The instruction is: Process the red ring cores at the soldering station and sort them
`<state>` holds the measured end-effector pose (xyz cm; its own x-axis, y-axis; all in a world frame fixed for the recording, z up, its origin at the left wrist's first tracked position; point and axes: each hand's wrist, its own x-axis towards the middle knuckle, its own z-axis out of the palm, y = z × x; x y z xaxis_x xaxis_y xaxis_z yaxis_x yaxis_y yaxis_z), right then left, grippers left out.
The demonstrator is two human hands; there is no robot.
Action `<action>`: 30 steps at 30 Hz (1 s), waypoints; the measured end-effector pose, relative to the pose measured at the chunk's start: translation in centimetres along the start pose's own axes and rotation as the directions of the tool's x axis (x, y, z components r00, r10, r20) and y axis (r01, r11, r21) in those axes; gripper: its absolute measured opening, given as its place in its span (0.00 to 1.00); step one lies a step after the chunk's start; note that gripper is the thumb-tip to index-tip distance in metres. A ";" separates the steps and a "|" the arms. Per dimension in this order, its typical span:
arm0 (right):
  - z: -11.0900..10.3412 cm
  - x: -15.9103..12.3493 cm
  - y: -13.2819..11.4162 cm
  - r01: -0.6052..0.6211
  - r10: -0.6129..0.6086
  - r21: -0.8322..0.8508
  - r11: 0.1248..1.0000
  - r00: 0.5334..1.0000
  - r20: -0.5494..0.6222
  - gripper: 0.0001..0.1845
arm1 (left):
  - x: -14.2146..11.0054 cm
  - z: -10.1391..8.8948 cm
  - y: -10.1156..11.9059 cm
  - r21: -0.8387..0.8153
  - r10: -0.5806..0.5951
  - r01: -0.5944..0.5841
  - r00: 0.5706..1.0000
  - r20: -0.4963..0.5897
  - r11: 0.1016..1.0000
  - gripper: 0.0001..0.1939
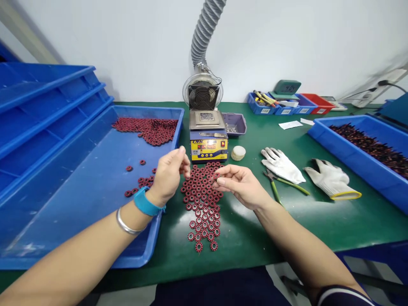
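Observation:
Several small red ring-shaped coils [204, 199] lie spread on the green mat [287, 221] in front of me. My right hand [239, 182] hovers over their right side, thumb and fingers pinched on one red ring [216, 175]. My left hand [168, 174], with a blue band and a silver bangle at the wrist, hangs over the left side of the pile with its fingers curled together; whether it holds a ring is hidden. A blue tray [79, 204] to the left holds a heap of the same red rings [149, 129] at its far end and a few loose ones.
A yellow and blue solder pot [208, 136] stands behind the pile under a fan [203, 95] and grey duct. Two white gloves [282, 165], green-handled pliers [277, 182] and a blue bin of dark parts [372, 146] are at right. Stacked blue trays [38, 106] stand at left.

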<state>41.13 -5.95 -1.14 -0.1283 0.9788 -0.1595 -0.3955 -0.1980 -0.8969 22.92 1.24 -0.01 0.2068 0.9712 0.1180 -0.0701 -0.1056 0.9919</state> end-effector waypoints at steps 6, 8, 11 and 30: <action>-1.2 4.0 -3.9 0.147 -0.168 -0.248 0.957 0.984 -0.063 0.19 | -1.0 1.1 -1.1 0.073 -0.122 0.111 0.980 0.156 0.991 0.26; -1.5 6.7 -6.4 0.176 -0.235 -0.387 0.905 0.966 -0.111 0.14 | -0.9 1.1 -1.5 0.136 -0.127 0.101 0.971 0.201 0.986 0.23; -1.3 11.4 -10.2 0.110 -0.287 -0.593 0.797 0.934 -0.213 0.05 | -0.9 1.0 -1.9 0.192 -0.142 0.091 0.952 0.271 0.977 0.20; 0.5 26.5 -12.7 -0.156 -0.475 -0.988 0.014 0.868 -0.144 0.16 | -1.6 0.9 -2.7 0.443 -0.285 0.006 0.773 0.566 0.897 0.12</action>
<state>42.29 22.48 6.19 0.2071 0.9514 0.2281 0.9126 -0.1038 -0.3954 23.64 -0.21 -2.80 0.7327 0.6602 -0.1654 0.3703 -0.1829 0.9107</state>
